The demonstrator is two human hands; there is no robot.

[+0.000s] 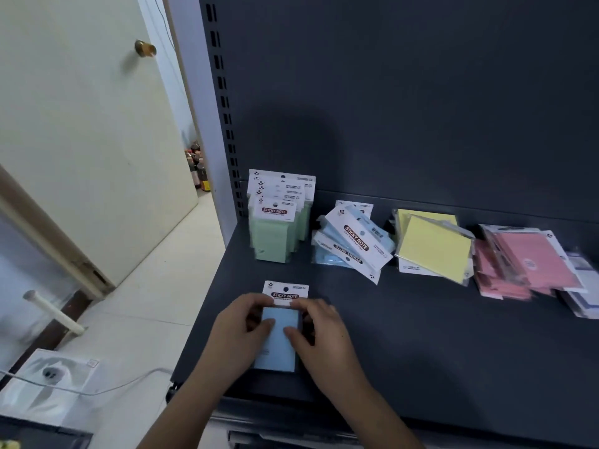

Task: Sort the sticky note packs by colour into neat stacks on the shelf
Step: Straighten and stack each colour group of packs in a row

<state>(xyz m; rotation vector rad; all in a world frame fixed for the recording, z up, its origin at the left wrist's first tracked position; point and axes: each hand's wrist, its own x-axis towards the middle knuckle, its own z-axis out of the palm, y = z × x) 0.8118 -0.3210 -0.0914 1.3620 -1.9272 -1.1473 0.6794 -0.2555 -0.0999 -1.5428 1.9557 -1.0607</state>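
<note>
A blue sticky note pack (pixel 279 341) lies near the front left of the dark shelf (pixel 437 335). My left hand (pixel 240 335) grips its left edge and my right hand (pixel 319 335) grips its right edge, thumbs on top. Behind it a neat green stack (pixel 275 234) stands at the back left. A loose heap of blue packs (pixel 353 244) lies to its right. Yellow packs (pixel 432 244) lie tilted beyond that. Pink packs (pixel 525 264) sprawl at the far right.
A white and purple pack (pixel 583 296) sits at the shelf's right edge. The slotted upright (pixel 223 102) and a cream door (pixel 84 131) stand to the left. A white box with a cable (pixel 48 384) lies on the floor.
</note>
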